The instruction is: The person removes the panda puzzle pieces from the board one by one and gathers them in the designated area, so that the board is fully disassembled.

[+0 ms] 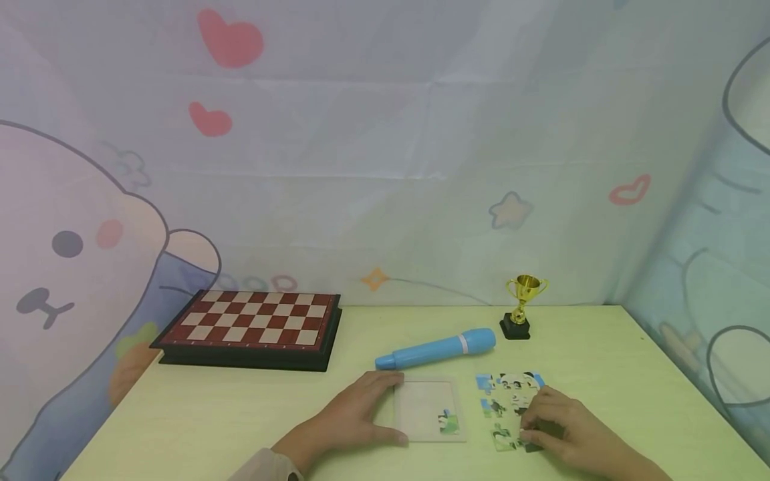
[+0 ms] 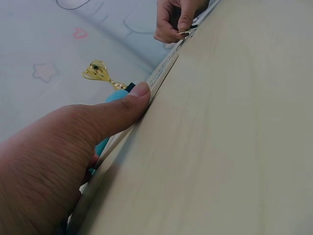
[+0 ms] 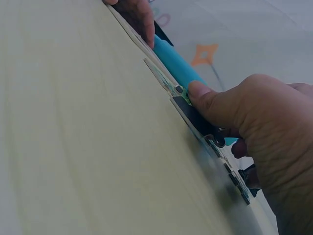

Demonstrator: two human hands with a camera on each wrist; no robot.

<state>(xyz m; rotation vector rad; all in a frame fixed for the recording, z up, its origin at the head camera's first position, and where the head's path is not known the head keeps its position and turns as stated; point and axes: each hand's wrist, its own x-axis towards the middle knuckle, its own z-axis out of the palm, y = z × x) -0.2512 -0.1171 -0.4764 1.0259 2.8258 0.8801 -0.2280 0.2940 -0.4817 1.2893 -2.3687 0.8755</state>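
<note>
I see pale matt wood-grain tabletop (image 1: 240, 414); clear glossy plastic puzzle tray (image 1: 421, 404); printed card puzzle pieces (image 1: 505, 394); smooth blue plastic cylinder (image 1: 436, 349); shiny gold metallic trophy cup (image 1: 526, 288); soft printed cloth backdrop (image 1: 385, 167).

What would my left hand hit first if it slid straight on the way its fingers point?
Probably the clear puzzle tray: the left hand already touches its near edge, fingers pointing across it towards the loose puzzle pieces.

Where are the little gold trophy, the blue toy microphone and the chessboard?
gold trophy (image 1: 526, 288): head view, on its cup.
blue toy microphone (image 1: 436, 349): head view, mid-barrel.
chessboard (image 1: 255, 318): head view, middle of the checkered top.
</note>
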